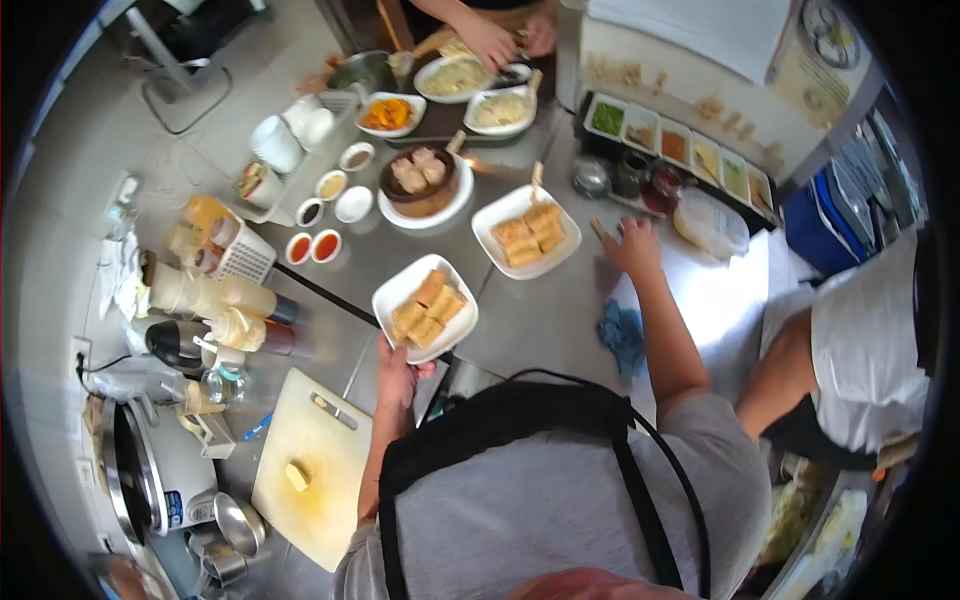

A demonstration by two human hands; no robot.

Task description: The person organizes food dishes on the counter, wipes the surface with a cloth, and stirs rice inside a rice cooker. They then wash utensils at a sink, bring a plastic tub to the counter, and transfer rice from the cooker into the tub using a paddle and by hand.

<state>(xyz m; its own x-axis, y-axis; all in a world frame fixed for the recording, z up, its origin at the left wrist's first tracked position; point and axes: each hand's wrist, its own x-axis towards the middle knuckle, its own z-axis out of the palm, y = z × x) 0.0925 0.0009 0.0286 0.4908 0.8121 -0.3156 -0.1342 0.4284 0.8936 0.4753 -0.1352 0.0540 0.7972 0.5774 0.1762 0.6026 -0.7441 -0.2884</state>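
In my left hand (398,375) is the near edge of a white square dish (462,335) with golden, cut fried rolls (428,308) in it. My right hand (637,247) reaches over the steel counter, its fingers pinched at a small wooden clothespin (599,229). Between my hands and farther off, a second white dish (484,243) of similar rolls sits on the counter. A wooden clothespin (537,175) stands at its far rim. Left of that dish, a bamboo steamer (425,205) of dumplings rests on a white plate (461,203).
Small sauce bowls (326,245) stand left of the steamer. A cutting board (318,520) with a small yellow piece lies at lower left. A blue cloth (622,340) lies by my right forearm. Another person's hands (490,45) work over dishes at the back; someone stands right.
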